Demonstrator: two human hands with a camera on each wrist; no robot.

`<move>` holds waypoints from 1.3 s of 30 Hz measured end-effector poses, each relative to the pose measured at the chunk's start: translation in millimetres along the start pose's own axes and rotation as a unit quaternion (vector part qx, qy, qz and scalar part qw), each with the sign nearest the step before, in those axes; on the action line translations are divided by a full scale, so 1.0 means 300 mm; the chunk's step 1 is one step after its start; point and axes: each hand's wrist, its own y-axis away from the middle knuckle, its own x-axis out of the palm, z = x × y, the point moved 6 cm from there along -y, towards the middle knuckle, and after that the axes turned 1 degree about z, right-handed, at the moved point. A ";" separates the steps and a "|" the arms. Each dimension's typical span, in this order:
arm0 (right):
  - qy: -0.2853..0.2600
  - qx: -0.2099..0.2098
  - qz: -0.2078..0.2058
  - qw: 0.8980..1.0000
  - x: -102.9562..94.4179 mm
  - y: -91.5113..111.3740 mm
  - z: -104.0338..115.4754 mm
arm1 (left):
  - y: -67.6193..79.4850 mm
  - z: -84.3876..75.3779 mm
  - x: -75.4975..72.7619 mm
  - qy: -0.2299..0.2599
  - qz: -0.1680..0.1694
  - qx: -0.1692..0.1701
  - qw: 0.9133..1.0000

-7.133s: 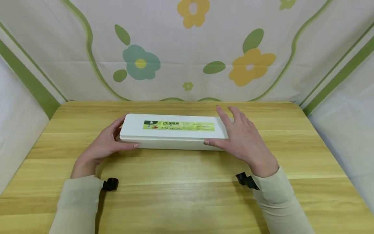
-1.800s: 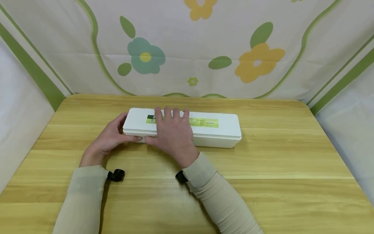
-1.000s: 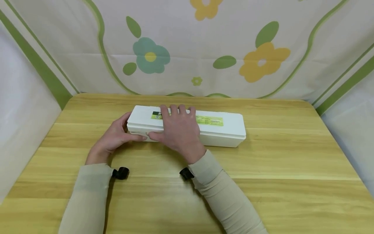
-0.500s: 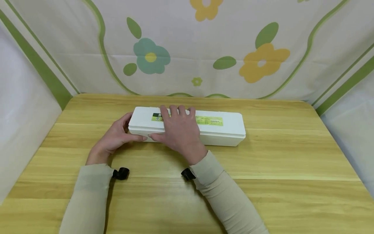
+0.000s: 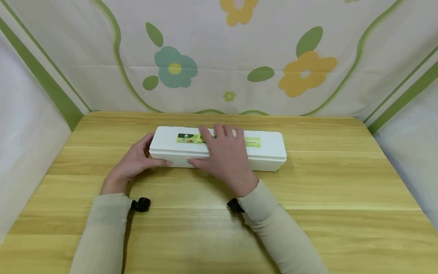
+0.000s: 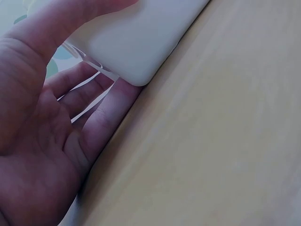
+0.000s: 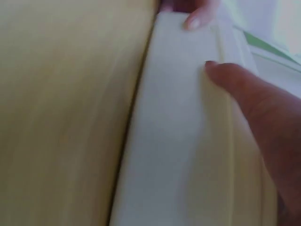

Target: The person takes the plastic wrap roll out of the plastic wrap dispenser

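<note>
Fabric (image 5: 219, 42), white with teal and orange flowers, rises beyond the left hand (image 5: 135, 161) and the right hand (image 5: 228, 154), while a yellow wood-grain tabletop (image 5: 191, 236) stretches beneath them. And now a long, white, rectangular box (image 5: 265, 164) with a flat white lid (image 5: 268, 144): under the right hand, touching the left! The left hand grips its end; the right spreads wide over the lid. Peeking out beside that hand, a rectangular yellow-green label (image 5: 189, 139)!

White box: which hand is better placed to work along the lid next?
Probably the right hand: it reaches across the middle of the lid, fingers over the label. The left hand grips the left end of the white box, seemingly better for steadying.
</note>
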 end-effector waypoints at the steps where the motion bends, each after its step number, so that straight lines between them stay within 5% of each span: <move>1: -0.006 0.003 -0.006 1.000 0.000 0.007 -0.017 | 0.003 0.001 -0.005 -0.003 -0.002 -0.002 1.000; 18: -0.060 0.038 0.027 0.997 -0.004 0.142 -0.328 | 0.005 0.028 -0.020 0.005 0.008 -0.003 1.000; 39: -0.055 0.015 0.026 0.998 0.006 0.141 -0.339 | 0.010 0.038 -0.037 -0.003 0.005 0.005 1.000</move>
